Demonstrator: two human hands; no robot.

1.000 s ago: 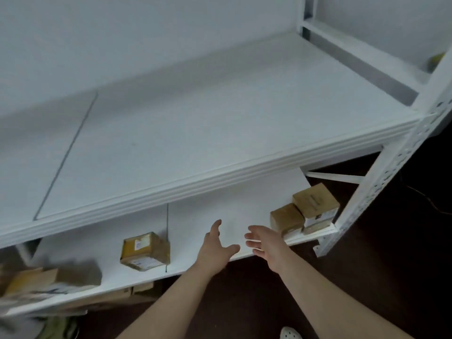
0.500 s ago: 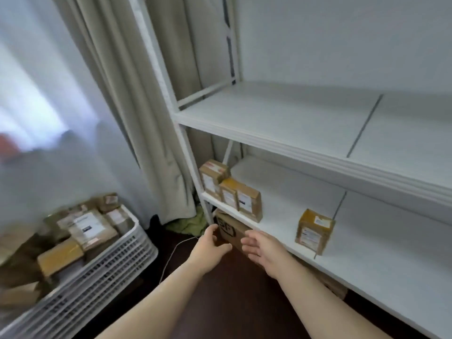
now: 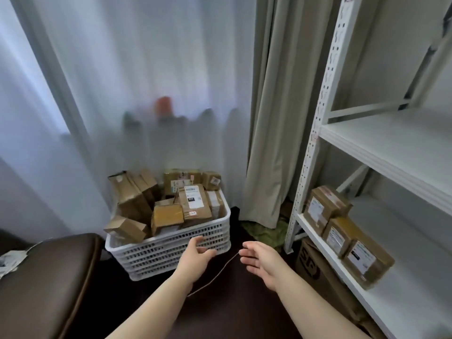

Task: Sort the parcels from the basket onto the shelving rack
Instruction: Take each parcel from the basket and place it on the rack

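A white slotted basket point(image 3: 171, 250) stands on the dark floor by the curtains, heaped with several brown cardboard parcels point(image 3: 193, 201). At the right rises the white shelving rack point(image 3: 315, 133); three labelled parcels point(image 3: 342, 233) sit in a row at the left end of its lower shelf. My left hand point(image 3: 195, 258) is stretched out in front of the basket's near right corner, fingers relaxed, holding nothing. My right hand point(image 3: 259, 260) hovers beside it, between basket and rack, also empty with fingers loosely extended.
A brown leather seat point(image 3: 46, 277) fills the lower left. A thin cord point(image 3: 215, 275) lies across the floor between my hands. A printed carton point(image 3: 315, 267) sits under the rack. Sheer and beige curtains point(image 3: 269, 118) hang behind the basket.
My view has swung left from the rack's shelves to the basket. Both hands stay empty and have come from the shelf edge toward the basket.
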